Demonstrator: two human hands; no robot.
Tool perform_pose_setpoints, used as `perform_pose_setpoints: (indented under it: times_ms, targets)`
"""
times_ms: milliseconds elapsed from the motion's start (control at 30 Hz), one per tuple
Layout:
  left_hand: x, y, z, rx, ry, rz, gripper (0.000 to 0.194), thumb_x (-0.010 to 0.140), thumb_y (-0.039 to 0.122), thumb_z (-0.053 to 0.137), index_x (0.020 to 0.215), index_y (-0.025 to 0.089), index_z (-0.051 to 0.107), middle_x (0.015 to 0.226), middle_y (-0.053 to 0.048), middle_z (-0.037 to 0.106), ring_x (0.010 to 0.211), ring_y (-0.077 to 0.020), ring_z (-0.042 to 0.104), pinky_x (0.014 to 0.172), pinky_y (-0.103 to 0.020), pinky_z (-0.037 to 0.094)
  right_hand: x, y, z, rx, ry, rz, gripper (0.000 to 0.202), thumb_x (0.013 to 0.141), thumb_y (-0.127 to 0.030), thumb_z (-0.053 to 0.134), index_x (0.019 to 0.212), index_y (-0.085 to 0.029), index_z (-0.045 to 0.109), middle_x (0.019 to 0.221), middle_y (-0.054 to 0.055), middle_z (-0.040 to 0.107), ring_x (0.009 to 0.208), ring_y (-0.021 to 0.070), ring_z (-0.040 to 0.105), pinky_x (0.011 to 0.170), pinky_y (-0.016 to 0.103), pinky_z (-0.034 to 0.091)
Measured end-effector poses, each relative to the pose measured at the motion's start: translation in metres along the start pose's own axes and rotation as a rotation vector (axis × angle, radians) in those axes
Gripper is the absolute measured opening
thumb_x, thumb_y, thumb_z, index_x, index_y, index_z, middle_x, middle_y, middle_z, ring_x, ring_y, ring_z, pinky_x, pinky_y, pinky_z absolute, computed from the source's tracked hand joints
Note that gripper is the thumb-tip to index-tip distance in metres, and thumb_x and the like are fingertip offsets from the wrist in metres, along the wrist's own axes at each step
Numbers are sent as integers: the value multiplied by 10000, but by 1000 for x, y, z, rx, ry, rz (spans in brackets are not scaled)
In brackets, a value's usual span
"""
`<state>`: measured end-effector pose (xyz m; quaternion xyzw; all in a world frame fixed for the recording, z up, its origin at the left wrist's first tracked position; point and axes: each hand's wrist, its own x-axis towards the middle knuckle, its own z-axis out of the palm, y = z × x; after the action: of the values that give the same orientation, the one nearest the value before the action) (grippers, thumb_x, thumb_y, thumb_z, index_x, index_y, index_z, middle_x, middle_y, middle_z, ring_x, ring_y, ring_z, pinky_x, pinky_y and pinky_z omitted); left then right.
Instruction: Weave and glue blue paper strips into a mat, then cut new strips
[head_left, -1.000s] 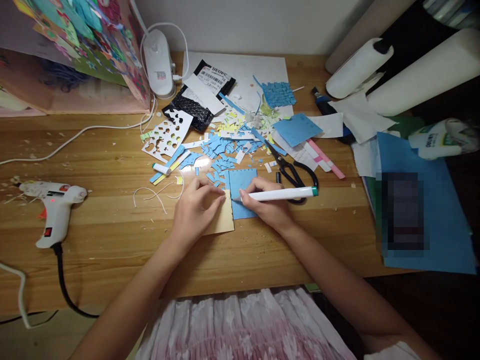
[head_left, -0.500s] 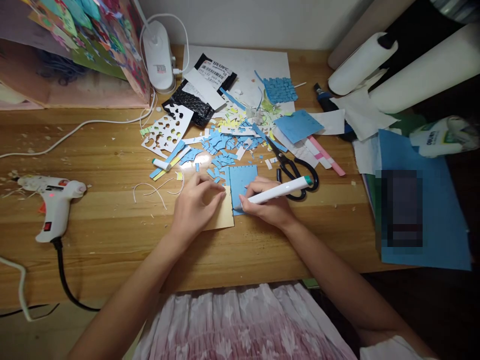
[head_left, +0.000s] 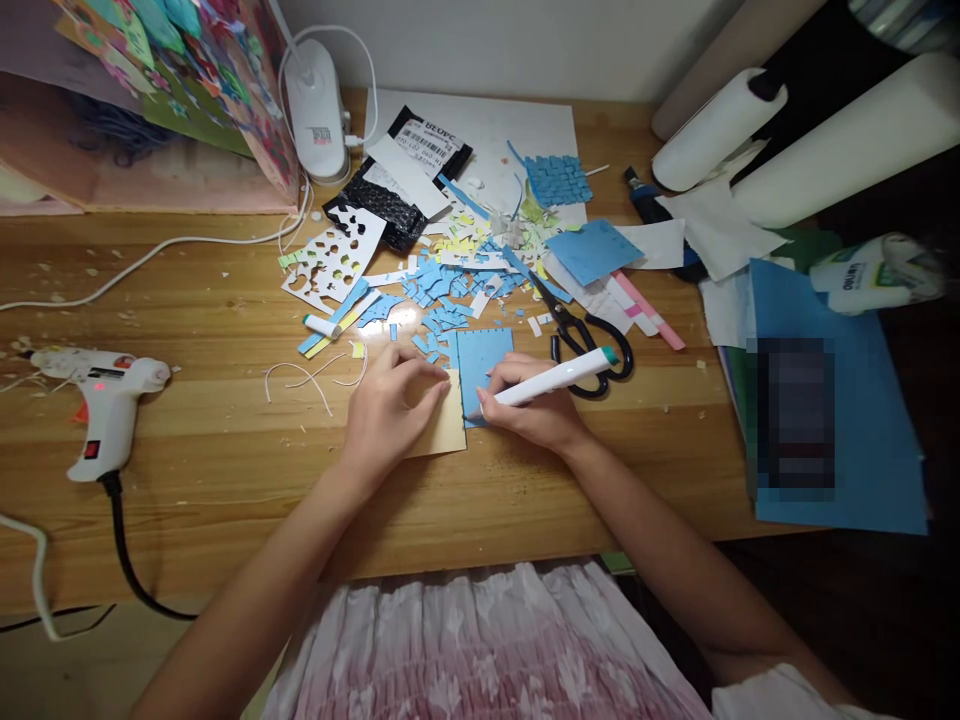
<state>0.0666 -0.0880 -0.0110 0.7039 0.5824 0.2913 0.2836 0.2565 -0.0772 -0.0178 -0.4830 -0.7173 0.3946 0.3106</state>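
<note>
My right hand (head_left: 534,402) is closed around a white marker (head_left: 551,382) with a green end, its tip low on a small blue paper (head_left: 484,360). Short dark marks run along the top edge of that paper. With fingers bent and thumb near the forefinger, my left hand (head_left: 394,402) pinches and presses a pale yellow card (head_left: 448,428). The card's right edge lies over the left part of the blue paper. Under my left hand much of the card is hidden. Black-handled scissors (head_left: 577,340) lie just beyond my right hand.
Blue and yellow paper scraps (head_left: 442,285) are heaped beyond my hands. A white glue gun (head_left: 112,400) lies at left, its black cord running off the table edge. At right are a large blue sheet (head_left: 877,430) and white rolls (head_left: 720,130). A short white cap (head_left: 322,326) lies near the scraps.
The whole view has shifted very slightly. Both hands, the marker, the card and the blue paper keep nearly the same places relative to each other.
</note>
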Motion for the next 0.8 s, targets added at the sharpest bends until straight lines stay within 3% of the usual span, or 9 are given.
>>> perform_pose_setpoints:
  times_ms: [800]
  targets:
    - [0, 1, -1, -6, -4, -8, 97, 789, 234, 612, 860, 222, 677, 893, -22, 570, 872, -168, 560, 797, -320, 464, -1, 1, 1, -13, -17, 4, 255, 722, -226, 632, 513, -203, 488, 534, -33, 485, 551, 126, 478, 539, 264, 362]
